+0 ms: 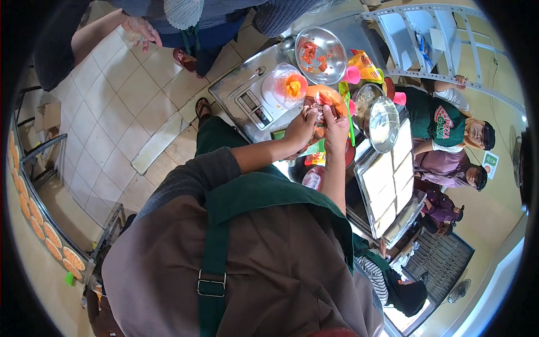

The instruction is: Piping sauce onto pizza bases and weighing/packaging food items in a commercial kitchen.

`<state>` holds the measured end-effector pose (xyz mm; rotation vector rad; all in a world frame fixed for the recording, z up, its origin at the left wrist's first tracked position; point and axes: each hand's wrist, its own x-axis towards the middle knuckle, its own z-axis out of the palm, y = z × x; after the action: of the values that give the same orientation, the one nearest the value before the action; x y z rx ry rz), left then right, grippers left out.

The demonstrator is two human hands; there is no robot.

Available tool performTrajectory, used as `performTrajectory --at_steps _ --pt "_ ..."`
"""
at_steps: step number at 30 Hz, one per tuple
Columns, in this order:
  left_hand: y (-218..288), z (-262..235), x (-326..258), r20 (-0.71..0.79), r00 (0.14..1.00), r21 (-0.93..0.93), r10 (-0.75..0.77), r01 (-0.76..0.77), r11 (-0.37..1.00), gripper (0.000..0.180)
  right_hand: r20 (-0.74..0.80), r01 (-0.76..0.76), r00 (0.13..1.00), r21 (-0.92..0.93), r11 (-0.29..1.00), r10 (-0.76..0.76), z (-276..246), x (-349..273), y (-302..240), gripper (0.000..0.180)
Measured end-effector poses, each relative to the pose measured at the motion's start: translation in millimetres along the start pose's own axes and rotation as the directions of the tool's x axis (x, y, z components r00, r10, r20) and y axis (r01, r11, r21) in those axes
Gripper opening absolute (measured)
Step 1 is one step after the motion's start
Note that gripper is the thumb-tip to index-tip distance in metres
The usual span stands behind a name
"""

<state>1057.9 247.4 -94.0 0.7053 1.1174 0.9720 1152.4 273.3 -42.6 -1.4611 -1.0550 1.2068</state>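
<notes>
Both hands meet over the metal worktable, close to an orange bowl point(338, 101). My left hand point(300, 133) is closed, its thumb and fingers pinching at a small dark-red and white thing point(322, 104). From the other side my right hand point(336, 133) pinches at the same thing with the thumb up. What it is I cannot make out; the fingers cover part of it. Just left stands a digital scale point(254, 108) with a plastic-lined tub point(284, 85) holding something orange. Behind the hands is a steel bowl point(321, 56) with red pieces inside.
Right of my hands are more steel bowls point(384, 124), pink cups point(352, 74), a yellow packet point(365, 65) and a tray of pale rectangular slabs point(387, 180). A co-worker in an apron point(432, 115) stands beyond; another person's gloved hand point(141, 32) hangs at the upper left.
</notes>
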Motion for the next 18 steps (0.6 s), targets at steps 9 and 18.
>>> performTrajectory --at_steps 9,18 --pt "2.1 2.5 -4.8 -0.049 0.998 0.006 0.026 -0.025 1.0 0.041 -0.01 0.024 1.0 0.031 0.999 -0.024 0.1 -4.7 -0.8 0.031" --pt "4.3 -1.6 -2.8 -0.021 1.0 0.029 -0.005 0.006 1.0 0.045 0.017 -0.02 1.0 0.034 0.999 0.019 -0.4 -1.8 1.5 0.033"
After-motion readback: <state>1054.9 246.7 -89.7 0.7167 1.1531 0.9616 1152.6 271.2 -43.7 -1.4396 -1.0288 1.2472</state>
